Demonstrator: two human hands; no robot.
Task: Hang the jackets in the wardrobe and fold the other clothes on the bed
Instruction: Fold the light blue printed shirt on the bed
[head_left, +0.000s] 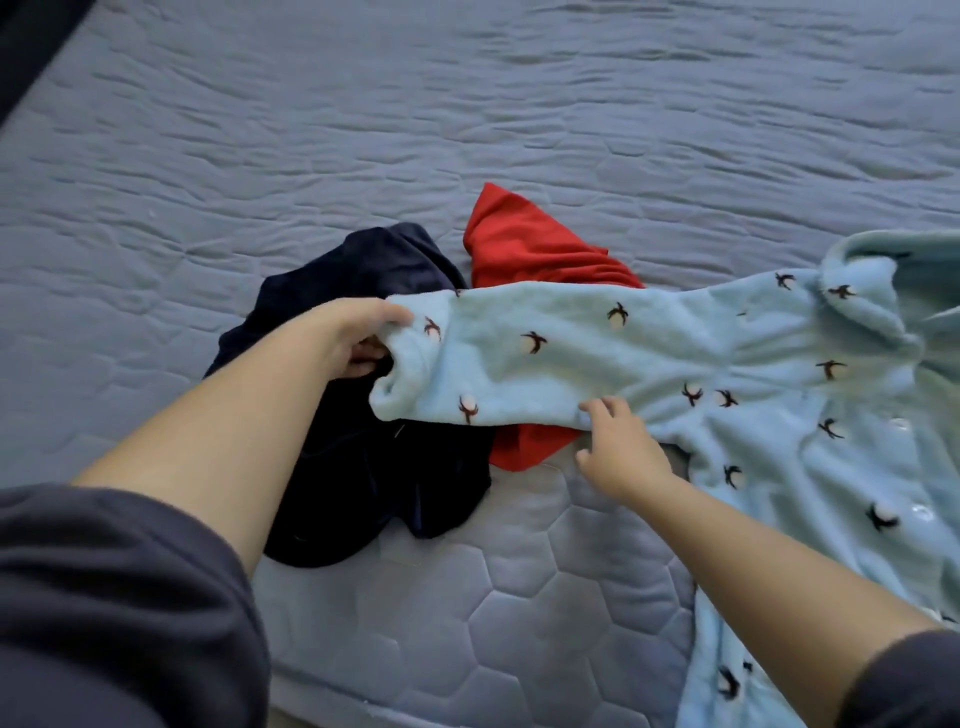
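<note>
Dark sleeve bottom-left. Left hand pinching fleece cuff, forearm stretched over navy garment. Right hand curled on fleece arm's lower edge. Fleece on bed, right side, covering part of red garment.

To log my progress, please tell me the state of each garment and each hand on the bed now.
blue fleece garment: unfolded, one sleeve stretched out to the left.
red garment: crumpled, partly under the blue sleeve.
dark navy garment: crumpled in a heap.
left hand: grips the sleeve's cuff.
right hand: fingers curled on the sleeve's lower edge.
</note>
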